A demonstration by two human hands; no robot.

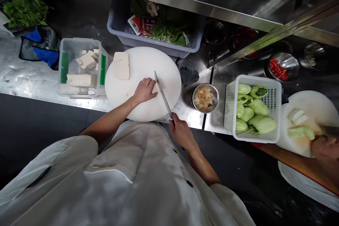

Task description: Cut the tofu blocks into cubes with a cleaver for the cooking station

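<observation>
My left hand rests on the round white cutting board, thumb apart from the fingers. Its fingertips are close to the blade of a long kitchen knife; whether something pale lies beneath them I cannot tell. The knife's dark handle is wrapped in my right hand at the board's near edge, and the blade slants away to the upper left. A slab of white tofu lies on the board's left side. Left of the board, a clear plastic container holds tofu cubes and a larger tofu block.
Behind the board stands a grey-blue bin of greens and packets. A metal bowl of pale pieces, a dark cloth and a white basket of green eggplants are to the right. A co-worker's hand is beside another board.
</observation>
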